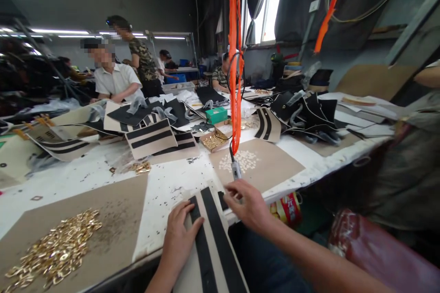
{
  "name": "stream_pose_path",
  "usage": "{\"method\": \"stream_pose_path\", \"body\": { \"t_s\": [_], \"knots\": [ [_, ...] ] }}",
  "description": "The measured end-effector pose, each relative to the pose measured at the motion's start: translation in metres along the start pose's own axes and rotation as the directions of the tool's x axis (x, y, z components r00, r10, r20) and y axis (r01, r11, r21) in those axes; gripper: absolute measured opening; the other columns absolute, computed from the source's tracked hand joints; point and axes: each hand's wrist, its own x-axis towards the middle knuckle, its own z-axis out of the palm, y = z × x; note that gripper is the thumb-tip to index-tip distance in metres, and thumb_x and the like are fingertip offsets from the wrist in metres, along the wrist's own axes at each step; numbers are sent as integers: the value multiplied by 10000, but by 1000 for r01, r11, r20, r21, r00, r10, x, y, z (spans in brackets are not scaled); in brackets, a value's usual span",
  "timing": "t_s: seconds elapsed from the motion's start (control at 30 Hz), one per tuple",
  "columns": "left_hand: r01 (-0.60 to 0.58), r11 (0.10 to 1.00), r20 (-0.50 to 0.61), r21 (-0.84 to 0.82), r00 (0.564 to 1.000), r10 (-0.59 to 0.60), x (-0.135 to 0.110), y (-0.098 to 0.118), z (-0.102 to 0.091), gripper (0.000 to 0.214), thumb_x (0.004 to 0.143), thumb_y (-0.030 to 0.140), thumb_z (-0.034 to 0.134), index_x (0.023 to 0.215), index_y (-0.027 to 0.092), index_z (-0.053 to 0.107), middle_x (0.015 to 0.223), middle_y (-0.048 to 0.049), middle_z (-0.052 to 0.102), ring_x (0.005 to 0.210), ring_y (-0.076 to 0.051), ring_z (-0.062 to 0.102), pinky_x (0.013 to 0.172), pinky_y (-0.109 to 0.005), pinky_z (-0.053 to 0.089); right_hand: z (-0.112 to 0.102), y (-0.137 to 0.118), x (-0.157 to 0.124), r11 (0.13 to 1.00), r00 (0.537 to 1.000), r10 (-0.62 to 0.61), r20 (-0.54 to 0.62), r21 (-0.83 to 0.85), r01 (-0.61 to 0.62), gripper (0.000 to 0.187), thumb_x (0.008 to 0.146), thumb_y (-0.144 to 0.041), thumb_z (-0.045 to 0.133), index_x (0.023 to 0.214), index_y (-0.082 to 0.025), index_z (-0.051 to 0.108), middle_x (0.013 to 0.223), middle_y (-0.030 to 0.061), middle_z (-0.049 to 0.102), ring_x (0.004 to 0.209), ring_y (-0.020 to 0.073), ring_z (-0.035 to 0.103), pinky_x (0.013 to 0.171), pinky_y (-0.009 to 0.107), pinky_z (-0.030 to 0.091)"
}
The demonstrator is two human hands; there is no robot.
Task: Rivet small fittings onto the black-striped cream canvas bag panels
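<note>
A beige panel with two black stripes lies in front of me, overhanging the table's near edge. My left hand grips its left side, with the thumb over one stripe and the fingers near the far end. At the panel's far right corner is my right hand, its fingers curled together. What is between those fingertips is too small or hidden to make out. Just above them, a grey hand tool hangs from an orange cord; whether the fingers touch it is unclear.
Gold metal fittings lie heaped on brown card at left. Small pale pieces cover another card, near a box of gold parts. Striped panels and black pieces are piled behind. Several people work across the table.
</note>
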Motion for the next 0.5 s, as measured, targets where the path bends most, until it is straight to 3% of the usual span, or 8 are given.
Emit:
{"method": "stream_pose_path", "body": {
  "t_s": [0.1,0.2,0.33,0.5],
  "knots": [
    [7,1000,11,-7,1000,-7,2,3,-2,363,806,475,691,1064,219,704,1236,-109,702,1219,-337,614,1120,-605,456,-47,53,11,961,987,153,-42,-228,-158,234,966,-329,551,1056,-208,729,932,39,722,816,180,658,775,266,492],
    [23,1000,10,-10,1000,-23,3,4,-4,371,798,500,685,1049,228,710,1221,-102,709,1212,-336,621,1121,-601,459,-72,103,40,909,970,242,-4,-348,-228,230,903,-260,620,1074,-188,756,885,42,740,821,201,669,789,282,474],
    [41,999,27,-3,999,-41,1,-2,-4,395,790,513,693,1060,227,727,1260,-104,702,1240,-337,613,1135,-604,452,-69,136,72,872,954,289,79,-434,-228,276,859,-225,652,1105,-212,778,974,56,764,913,222,680,810,285,454],
    [41,999,16,35,999,-41,1,-18,-1,424,778,555,690,1055,240,753,1247,-101,720,1219,-354,641,1093,-614,500,-58,141,92,837,928,335,164,-504,-213,203,846,-230,662,986,-227,809,1038,67,769,980,238,678,782,283,448]
  ]
}}
